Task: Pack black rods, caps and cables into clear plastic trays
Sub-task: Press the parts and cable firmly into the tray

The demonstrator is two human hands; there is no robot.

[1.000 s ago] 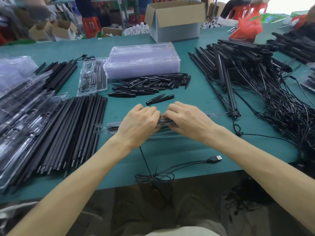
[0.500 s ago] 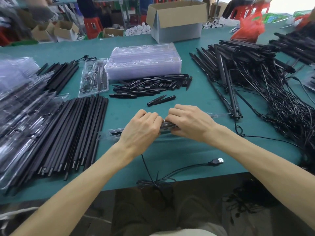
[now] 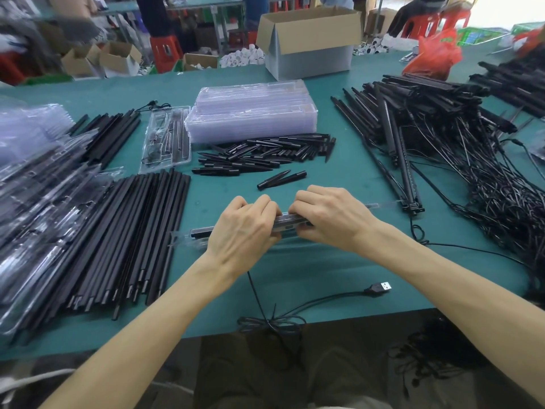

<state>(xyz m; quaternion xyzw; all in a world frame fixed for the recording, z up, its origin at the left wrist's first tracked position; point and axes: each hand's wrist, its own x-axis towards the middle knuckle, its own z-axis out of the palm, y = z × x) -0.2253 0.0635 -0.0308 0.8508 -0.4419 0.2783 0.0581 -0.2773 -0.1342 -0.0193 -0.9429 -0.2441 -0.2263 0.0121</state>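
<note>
A long clear plastic tray (image 3: 290,222) with black rods inside lies across the green table in front of me. My left hand (image 3: 244,231) and my right hand (image 3: 330,216) sit side by side at its middle, fingers curled over its far edge and gripping it. The tray's left end (image 3: 191,236) and right end (image 3: 380,205) stick out past my hands. A black USB cable (image 3: 379,287) runs from under the tray toward the table's near edge. Black caps (image 3: 262,154) lie in a heap behind the tray, two loose ones (image 3: 280,179) nearest.
Black rods (image 3: 126,237) lie in a row at my left, beside filled trays (image 3: 35,187). A stack of clear trays (image 3: 253,113) and a filled tray (image 3: 166,140) sit farther back. Rods with tangled cables (image 3: 472,172) fill the right. A cardboard box (image 3: 309,39) stands at the far edge.
Both hands stay clamped on the tray's middle, with only slight finger shifts. The tray has not moved on the table.
</note>
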